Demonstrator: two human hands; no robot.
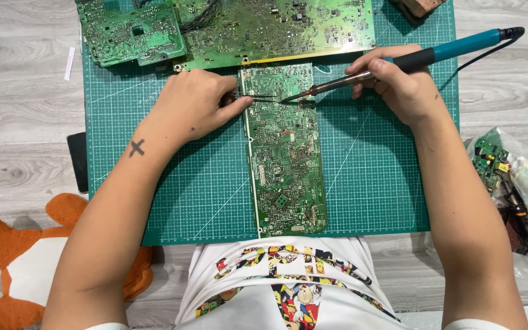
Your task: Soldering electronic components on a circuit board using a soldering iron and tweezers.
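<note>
- Nearest the camera: the person's printed white shirt [285, 287] at the lower edge; an orange and white plush toy [13, 256] lies on the wooden floor [19, 91] to the left, away from the work.
- Green cutting mat [203, 189]: spread on the floor as a working surface, apparently to shield the floor and keep the boards from sliding.
- Long circuit board [285, 171]: laid flat, lengthwise at the mat's centre, solder side up, its near end toward the person so both forearms flank it.
- Left hand [194, 107]: closed on thin tweezers [258, 96], heel resting on the mat, probably for steadiness; the tweezer tips reach onto the board's far end.
- Right hand [398, 79]: closed in a pen grip on a soldering iron [398, 64] with a teal handle; its tip meets the board just beside the tweezer tips, from the opposite side.
- Right margin: a clear bag of small parts [508, 177], near but off the mat.
- Farthest: two larger green boards [227, 27] across the mat's top edge, touching the long board's far end.
</note>
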